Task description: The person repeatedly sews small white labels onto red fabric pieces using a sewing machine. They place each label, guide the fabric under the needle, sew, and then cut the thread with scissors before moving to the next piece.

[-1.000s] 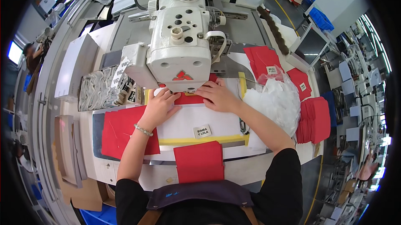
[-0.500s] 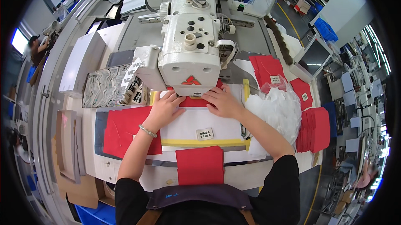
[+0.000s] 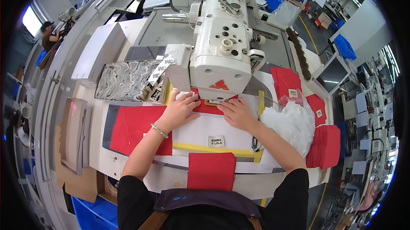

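Note:
A red fabric piece [image 3: 206, 108] lies under the head of a white industrial sewing machine [image 3: 221, 65]. My left hand [image 3: 181, 111] rests flat on its left side, fingers outstretched. On the right side my right hand [image 3: 240, 113] lies with its fingers on the fabric, palm down. Between the hands, at the fabric's far part, a small label in a yellowish frame [image 3: 212, 102] shows partly beneath the machine head. Nearer to me, a loose pale label [image 3: 216, 141] with dark print sits on the white work surface [image 3: 192, 132] edged with yellow tape.
Red fabric [image 3: 136, 127] is spread at left, with a stack of red pieces [image 3: 211, 171] in front of me. An open box of labels [image 3: 128, 80] stands at far left. Rightward are crumpled white plastic [image 3: 290, 127] and more red stacks [image 3: 323, 146].
The whole view has shifted, so the machine appears farther right. The framed label under the machine head now shows between my hands. Both hands stay on the red fabric.

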Tool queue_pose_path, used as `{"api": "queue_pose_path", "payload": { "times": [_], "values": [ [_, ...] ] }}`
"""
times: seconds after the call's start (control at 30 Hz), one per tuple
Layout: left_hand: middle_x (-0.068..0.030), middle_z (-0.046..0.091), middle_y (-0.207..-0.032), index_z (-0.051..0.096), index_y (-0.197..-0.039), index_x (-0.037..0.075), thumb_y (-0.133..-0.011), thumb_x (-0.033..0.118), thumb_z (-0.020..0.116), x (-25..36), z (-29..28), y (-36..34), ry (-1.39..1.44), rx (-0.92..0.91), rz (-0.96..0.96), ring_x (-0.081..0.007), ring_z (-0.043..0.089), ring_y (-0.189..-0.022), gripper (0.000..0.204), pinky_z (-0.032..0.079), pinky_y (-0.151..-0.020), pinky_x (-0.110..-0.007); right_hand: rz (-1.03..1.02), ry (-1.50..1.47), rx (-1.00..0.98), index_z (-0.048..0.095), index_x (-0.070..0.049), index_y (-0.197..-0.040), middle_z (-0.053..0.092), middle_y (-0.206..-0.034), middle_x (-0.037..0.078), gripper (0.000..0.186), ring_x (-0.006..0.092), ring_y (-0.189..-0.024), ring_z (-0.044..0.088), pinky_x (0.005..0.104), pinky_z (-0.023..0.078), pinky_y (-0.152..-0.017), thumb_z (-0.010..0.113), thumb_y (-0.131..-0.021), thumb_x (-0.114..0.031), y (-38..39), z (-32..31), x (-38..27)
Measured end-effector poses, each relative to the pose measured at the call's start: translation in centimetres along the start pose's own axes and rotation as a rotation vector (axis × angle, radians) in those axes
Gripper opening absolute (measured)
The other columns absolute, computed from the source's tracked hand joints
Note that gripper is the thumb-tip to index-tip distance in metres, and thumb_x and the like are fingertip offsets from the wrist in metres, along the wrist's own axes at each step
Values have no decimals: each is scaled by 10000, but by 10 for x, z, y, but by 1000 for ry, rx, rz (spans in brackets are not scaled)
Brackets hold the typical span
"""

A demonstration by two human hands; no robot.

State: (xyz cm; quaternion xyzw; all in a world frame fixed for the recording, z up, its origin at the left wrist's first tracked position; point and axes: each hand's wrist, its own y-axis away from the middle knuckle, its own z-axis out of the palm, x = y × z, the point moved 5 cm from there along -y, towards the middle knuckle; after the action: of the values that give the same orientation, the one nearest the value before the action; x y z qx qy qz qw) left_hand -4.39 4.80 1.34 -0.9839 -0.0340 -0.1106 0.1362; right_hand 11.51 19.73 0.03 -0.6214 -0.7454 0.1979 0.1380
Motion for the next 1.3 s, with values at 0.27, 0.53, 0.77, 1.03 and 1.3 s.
{"api": "queue_pose_path", "payload": {
  "times": [0.27, 0.53, 0.77, 1.03, 1.3],
  "values": [
    [-40, 603, -1303, 658, -1170, 111, -849, 285, 684, -15, -13, 15, -43, -40, 42, -200, 522, -1246, 366, 329, -1094, -456, -9, -101, 52, 679, -70, -1044, 671, -1110, 61, 304, 218, -955, 588, 378, 441, -859, 686, -742, -100, -14, 9, -15],
    [6, 649, -1146, 663, -1122, 143, -846, 270, 680, -3, 3, -11, -13, -9, 251, -164, 560, -1164, 304, 400, -987, -411, 26, -136, 69, 671, -70, -973, 676, -1092, 54, 266, 226, -947, 589, 382, 441, -856, 666, -707, -57, -15, 7, -13],
    [-14, 675, -1030, 662, -1107, 170, -845, 267, 676, -6, 6, -25, 32, -72, 272, -194, 621, -1019, 280, 468, -876, -380, 48, -132, 65, 662, -61, -970, 679, -1033, 55, 273, 231, -948, 584, 393, 442, -868, 655, -698, -50, -17, 2, -13],
    [-66, 663, -993, 648, -1104, 163, -793, 153, 620, -5, 14, -34, 186, -105, 289, -263, 627, -961, 312, 496, -839, -415, 122, -91, 63, 641, -43, -1026, 667, -971, 71, 330, 256, -977, 582, 414, 437, -900, 655, -696, -59, -22, -3, -11],
    [-98, 666, -1085, 668, -1092, 157, -780, 101, 624, -2, 10, -39, 260, -51, 329, -299, 631, -988, 320, 526, -817, -424, 109, -115, 42, 638, -51, -1010, 679, -970, 77, 313, 252, -1008, 592, 431, 425, -941, 656, -698, -67, -22, -2, -11]
  ]
}}
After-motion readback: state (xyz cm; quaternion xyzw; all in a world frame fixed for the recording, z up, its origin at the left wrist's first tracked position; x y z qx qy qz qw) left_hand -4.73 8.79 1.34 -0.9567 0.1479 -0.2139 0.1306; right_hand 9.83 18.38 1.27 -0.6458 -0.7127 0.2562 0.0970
